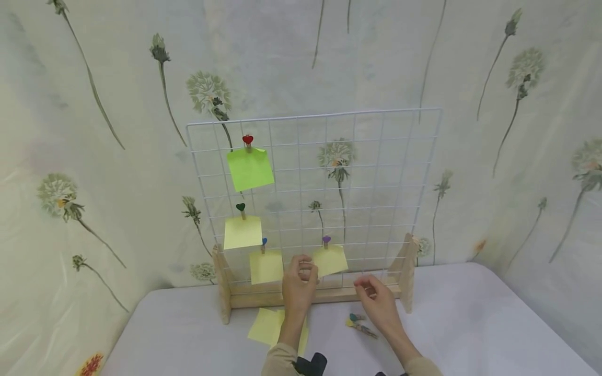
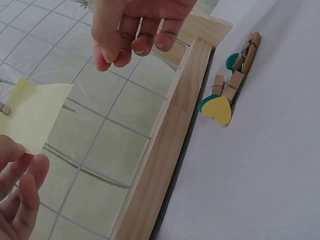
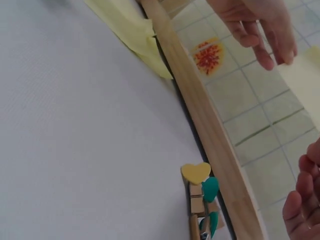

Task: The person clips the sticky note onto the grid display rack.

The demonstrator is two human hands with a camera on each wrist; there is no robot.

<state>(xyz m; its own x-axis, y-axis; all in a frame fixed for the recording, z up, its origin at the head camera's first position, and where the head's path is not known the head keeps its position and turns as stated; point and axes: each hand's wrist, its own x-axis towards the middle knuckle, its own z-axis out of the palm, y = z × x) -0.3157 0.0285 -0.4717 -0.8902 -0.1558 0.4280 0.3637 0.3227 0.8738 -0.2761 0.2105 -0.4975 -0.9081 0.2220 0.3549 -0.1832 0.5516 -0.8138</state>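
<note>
A white wire grid (image 1: pixel 367 180) stands upright in a wooden base. My left hand (image 1: pixel 300 284) pinches the lower left corner of a yellow sticky note (image 1: pixel 331 260), which hangs from the grid under a purple heart clothespin (image 1: pixel 326 241). To the right of that note, my right hand (image 1: pixel 378 305) is raised with loosely bent fingers; in the left wrist view nothing shows between them. Below it, several small heart clothespins (image 2: pixel 217 110), yellow and green, lie on the table beside the wooden base bar (image 2: pixel 172 125).
On the grid's left hang a green note (image 1: pixel 251 169) under a red heart clip, a yellow note (image 1: pixel 243 233) under a dark green one, and another yellow note (image 1: pixel 266 266) under a blue one. Loose yellow notes (image 1: pixel 263 326) lie on the white table (image 1: pixel 188 334), partly behind my left forearm.
</note>
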